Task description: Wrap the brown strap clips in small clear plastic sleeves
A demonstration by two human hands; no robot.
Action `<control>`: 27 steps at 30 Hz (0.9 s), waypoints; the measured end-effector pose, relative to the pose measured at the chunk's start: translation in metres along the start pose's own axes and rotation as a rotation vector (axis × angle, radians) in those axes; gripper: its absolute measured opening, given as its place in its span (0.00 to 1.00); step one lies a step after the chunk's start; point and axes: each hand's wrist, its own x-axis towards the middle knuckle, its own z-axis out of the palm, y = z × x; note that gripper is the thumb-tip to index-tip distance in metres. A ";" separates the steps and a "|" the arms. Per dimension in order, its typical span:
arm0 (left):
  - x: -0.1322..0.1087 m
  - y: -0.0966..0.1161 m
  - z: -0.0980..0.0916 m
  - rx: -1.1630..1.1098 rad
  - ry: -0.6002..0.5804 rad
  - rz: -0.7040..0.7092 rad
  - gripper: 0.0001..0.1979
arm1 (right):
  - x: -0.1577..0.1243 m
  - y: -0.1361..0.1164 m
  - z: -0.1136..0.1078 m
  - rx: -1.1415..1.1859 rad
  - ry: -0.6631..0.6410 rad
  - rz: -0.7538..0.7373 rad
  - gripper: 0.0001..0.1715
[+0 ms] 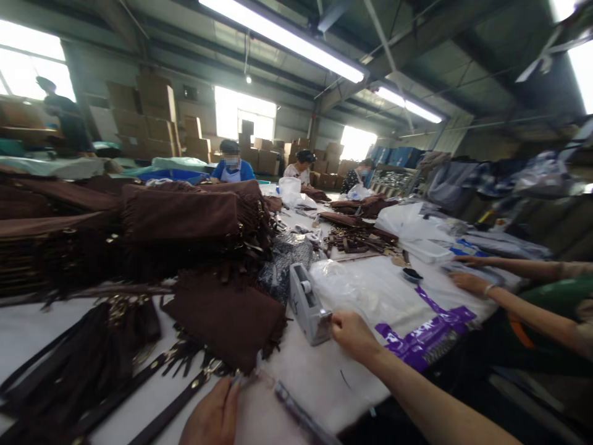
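My right hand [353, 334] reaches to the front of a grey tape dispenser [307, 304] on the white table, fingers curled and pinched at its cutting end; what they grip is too small to make out. My left hand [212, 415] lies at the near edge with fingers together, pressing down on a clear plastic bag [278, 395]. A folded brown fringed bag [229, 318] lies just beyond it, with dark straps [152, 377] trailing toward me.
Stacks of brown fringed bags [176, 216] cover the left of the table. A pile of clear and purple-printed plastic bags [393, 303] lies right of the dispenser. A neighbour's forearms [509, 290] rest at the right. Other people sit at the far end, cardboard boxes behind.
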 end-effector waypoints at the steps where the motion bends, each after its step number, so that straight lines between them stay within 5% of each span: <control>1: -0.001 0.004 -0.001 0.009 -0.016 -0.030 0.16 | -0.005 -0.003 -0.002 -0.031 -0.007 -0.040 0.11; 5: -0.005 0.016 0.001 0.072 -0.073 -0.130 0.13 | -0.036 -0.035 0.006 0.161 -0.362 -0.060 0.12; 9: -0.013 0.016 0.002 0.258 -0.114 -0.081 0.10 | -0.056 -0.086 0.041 0.383 -0.632 0.006 0.13; 16: -0.017 0.016 -0.006 0.471 -0.103 0.030 0.12 | -0.045 -0.141 0.095 0.308 -0.647 0.135 0.14; 27: -0.020 0.015 -0.005 0.455 -0.087 0.037 0.12 | -0.029 -0.151 0.115 -0.004 -0.750 0.166 0.19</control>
